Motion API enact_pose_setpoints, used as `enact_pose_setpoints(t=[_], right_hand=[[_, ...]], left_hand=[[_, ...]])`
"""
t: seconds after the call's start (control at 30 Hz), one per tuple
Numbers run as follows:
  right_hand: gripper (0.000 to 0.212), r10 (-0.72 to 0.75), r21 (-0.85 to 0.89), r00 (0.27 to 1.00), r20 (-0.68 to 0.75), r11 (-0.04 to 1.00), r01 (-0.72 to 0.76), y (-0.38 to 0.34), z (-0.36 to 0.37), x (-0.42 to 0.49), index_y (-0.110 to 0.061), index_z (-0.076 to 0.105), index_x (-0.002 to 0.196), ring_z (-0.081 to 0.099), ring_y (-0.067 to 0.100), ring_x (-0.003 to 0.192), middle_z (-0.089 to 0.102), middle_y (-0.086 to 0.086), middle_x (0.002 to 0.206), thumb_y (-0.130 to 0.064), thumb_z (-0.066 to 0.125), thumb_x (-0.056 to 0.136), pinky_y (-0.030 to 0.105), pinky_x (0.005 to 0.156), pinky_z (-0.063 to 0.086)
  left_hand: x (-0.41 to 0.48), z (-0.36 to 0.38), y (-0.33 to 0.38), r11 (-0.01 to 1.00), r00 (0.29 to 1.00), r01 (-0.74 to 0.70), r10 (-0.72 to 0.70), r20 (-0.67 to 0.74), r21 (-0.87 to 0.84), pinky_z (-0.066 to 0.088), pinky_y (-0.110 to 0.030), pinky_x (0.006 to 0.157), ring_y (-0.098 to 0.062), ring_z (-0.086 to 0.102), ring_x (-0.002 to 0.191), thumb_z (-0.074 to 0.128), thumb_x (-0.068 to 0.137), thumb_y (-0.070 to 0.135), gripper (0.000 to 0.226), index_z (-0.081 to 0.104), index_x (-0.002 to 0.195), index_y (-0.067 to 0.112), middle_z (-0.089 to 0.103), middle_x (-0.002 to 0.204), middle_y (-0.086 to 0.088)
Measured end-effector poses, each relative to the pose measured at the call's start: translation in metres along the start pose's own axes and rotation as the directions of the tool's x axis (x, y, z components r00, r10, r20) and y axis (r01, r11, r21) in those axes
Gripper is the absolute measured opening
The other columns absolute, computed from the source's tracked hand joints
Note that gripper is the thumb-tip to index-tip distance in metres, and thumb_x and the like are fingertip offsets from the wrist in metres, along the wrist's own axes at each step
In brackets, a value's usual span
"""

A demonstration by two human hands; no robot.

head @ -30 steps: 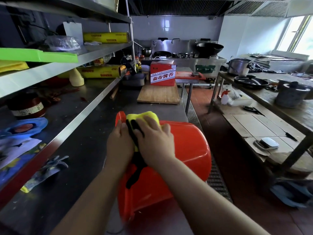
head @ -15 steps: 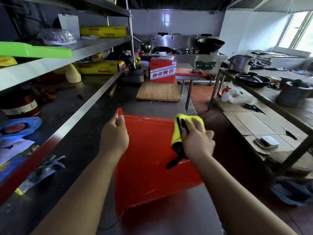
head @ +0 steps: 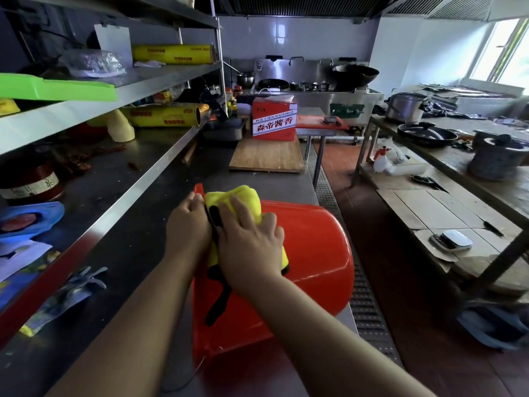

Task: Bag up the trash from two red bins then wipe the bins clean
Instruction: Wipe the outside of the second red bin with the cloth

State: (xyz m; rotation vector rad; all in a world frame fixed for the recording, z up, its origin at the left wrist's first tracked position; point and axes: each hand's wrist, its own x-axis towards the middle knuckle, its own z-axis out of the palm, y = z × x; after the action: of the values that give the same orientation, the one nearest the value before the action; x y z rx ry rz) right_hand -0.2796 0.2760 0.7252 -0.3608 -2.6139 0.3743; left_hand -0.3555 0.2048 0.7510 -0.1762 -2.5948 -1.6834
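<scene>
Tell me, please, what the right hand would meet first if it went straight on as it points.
Beyond the yellow cloth it presses on the red bin, the right hand would probably meet the wooden board first; depth is unclear.

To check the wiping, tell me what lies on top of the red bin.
A yellow cloth lies on the red bin, pressed by the right hand; the left hand holds the bin's edge beside it. The bin surface under cloth and hands is hidden.
</scene>
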Motion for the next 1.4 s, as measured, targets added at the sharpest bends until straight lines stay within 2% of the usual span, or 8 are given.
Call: enact_pose_setpoints(t=[0.13, 0.37, 0.5, 0.6, 0.7, 0.93, 1.27, 1.4], right_hand=[[0.044, 0.016, 0.029, 0.999, -0.039, 0.999, -0.015, 0.019, -0.002, -0.007, -0.044, 0.036, 0.139, 0.039, 0.033, 0.107, 0.027, -0.021, 0.151, -0.049, 0.039, 0.096, 0.041, 0.084, 0.034], [0.046, 0.433, -0.013, 0.900, -0.045, 0.901, -0.434, 0.111, -0.011, -0.009, -0.047, 0.031, 0.141, 0.034, 0.033, 0.118, 0.019, -0.022, 0.154, -0.049, 0.037, 0.096, 0.042, 0.096, 0.034], [0.046, 0.553, -0.006, 0.830, -0.068, 0.832, -0.554, 0.147, -0.016, -0.017, -0.044, 0.032, 0.142, 0.035, 0.035, 0.116, 0.020, -0.020, 0.154, -0.048, 0.038, 0.096, 0.043, 0.093, 0.035], [0.045, 0.601, 0.015, 0.797, -0.062, 0.799, -0.602, 0.157, -0.017, -0.017, -0.043, 0.032, 0.142, 0.035, 0.036, 0.116, 0.020, -0.016, 0.154, -0.046, 0.037, 0.097, 0.043, 0.090, 0.035], [0.044, 0.615, 0.026, 0.785, -0.075, 0.788, -0.615, 0.155, -0.016, -0.015, -0.042, 0.033, 0.141, 0.035, 0.037, 0.116, 0.022, -0.015, 0.154, -0.045, 0.038, 0.097, 0.043, 0.089, 0.034], [0.045, 0.561, 0.035, 0.825, -0.073, 0.828, -0.560, 0.136, -0.021, -0.018, -0.040, 0.036, 0.141, 0.035, 0.037, 0.115, 0.024, -0.014, 0.153, -0.046, 0.040, 0.096, 0.043, 0.090, 0.036], [0.040, 0.004, 0.035, 0.995, -0.095, 0.999, -0.001, 0.005, -0.025, -0.017, -0.040, 0.047, 0.134, 0.043, 0.033, 0.104, 0.039, -0.018, 0.145, -0.047, 0.041, 0.095, 0.037, 0.081, 0.034], [0.044, 0.047, 0.045, 0.998, -0.040, 0.998, -0.045, 0.000, -0.017, -0.018, -0.041, 0.039, 0.140, 0.038, 0.032, 0.107, 0.028, -0.022, 0.150, -0.050, 0.037, 0.096, 0.039, 0.084, 0.032]], left_hand=[[-0.002, 0.000, -0.002, 1.000, 1.000, -0.010, 0.011, -0.009, 0.005, 0.027, -0.022, 0.100, -0.022, 0.037, 0.134, 0.031, 0.102, 0.029, 0.044, 0.043, 0.139, 0.009, 0.044, 0.144, -0.009], [-0.014, 0.002, -0.004, 0.998, 0.996, -0.014, 0.008, -0.091, -0.067, 0.035, -0.023, 0.080, -0.021, 0.053, 0.108, 0.047, 0.095, 0.040, 0.053, 0.040, 0.140, 0.014, 0.052, 0.132, -0.011], [-0.030, -0.001, -0.008, 0.993, 0.994, -0.041, 0.030, -0.101, -0.108, 0.035, -0.023, 0.054, -0.010, 0.054, 0.072, 0.052, 0.092, 0.041, 0.042, 0.045, 0.123, 0.015, 0.060, 0.096, -0.003], [-0.049, -0.004, -0.013, 0.992, 0.995, -0.087, 0.084, -0.045, -0.087, 0.036, -0.020, 0.054, -0.004, 0.054, 0.067, 0.047, 0.094, 0.042, 0.040, 0.046, 0.127, 0.020, 0.057, 0.084, 0.008], [-0.065, -0.007, -0.022, 0.990, 0.992, -0.120, 0.122, 0.026, -0.072, 0.038, -0.017, 0.077, -0.001, 0.056, 0.092, 0.040, 0.095, 0.049, 0.050, 0.037, 0.142, 0.031, 0.059, 0.117, 0.012], [-0.062, -0.005, -0.022, 0.988, 0.989, -0.145, 0.147, 0.033, -0.049, 0.037, -0.004, 0.053, 0.006, 0.054, 0.067, 0.031, 0.099, 0.046, 0.052, 0.030, 0.147, 0.027, 0.059, 0.117, 0.005], [-0.027, -0.006, -0.009, 0.991, 0.995, -0.097, 0.099, 0.015, -0.087, 0.039, -0.031, 0.075, -0.028, 0.060, 0.098, 0.041, 0.098, 0.030, 0.032, 0.066, 0.098, 0.010, 0.067, 0.101, -0.014], [-0.018, -0.007, -0.009, 0.994, 0.996, -0.090, 0.092, 0.023, -0.069, 0.031, -0.019, 0.076, -0.023, 0.055, 0.112, 0.041, 0.099, 0.030, 0.033, 0.062, 0.118, 0.012, 0.063, 0.120, -0.010]])
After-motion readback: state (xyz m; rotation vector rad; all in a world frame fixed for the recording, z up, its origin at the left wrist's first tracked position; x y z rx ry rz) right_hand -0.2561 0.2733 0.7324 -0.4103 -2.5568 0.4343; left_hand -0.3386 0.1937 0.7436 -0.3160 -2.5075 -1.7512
